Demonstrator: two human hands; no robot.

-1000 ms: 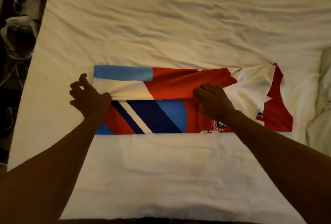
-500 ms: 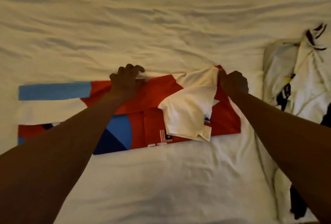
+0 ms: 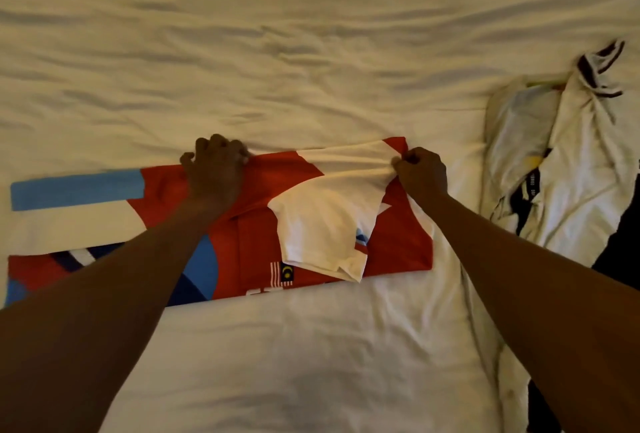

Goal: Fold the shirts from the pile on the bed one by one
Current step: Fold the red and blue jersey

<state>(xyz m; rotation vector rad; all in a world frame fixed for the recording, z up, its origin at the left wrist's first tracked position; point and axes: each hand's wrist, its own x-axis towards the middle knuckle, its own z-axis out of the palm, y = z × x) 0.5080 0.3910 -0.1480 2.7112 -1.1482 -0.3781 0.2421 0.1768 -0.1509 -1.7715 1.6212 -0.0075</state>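
Observation:
A red, white and blue shirt (image 3: 242, 249) lies folded into a long strip across the white bed sheet (image 3: 311, 346). Its white sleeve (image 3: 322, 224) is turned over onto the red part. My left hand (image 3: 214, 172) grips the shirt's far edge near the middle, fingers curled. My right hand (image 3: 420, 172) pinches the sleeve's far corner at the shirt's right end, pulling the cloth taut. The pile of other shirts (image 3: 561, 169), white with dark trim, lies crumpled to the right.
The wrinkled sheet spreads wide beyond the shirt and in front of it. A dark garment (image 3: 620, 245) shows at the right edge under the pile.
My left hand left the shirt's left end and took the far edge near the middle. My right hand moved to the right end and pinched the sleeve. The view swung right.

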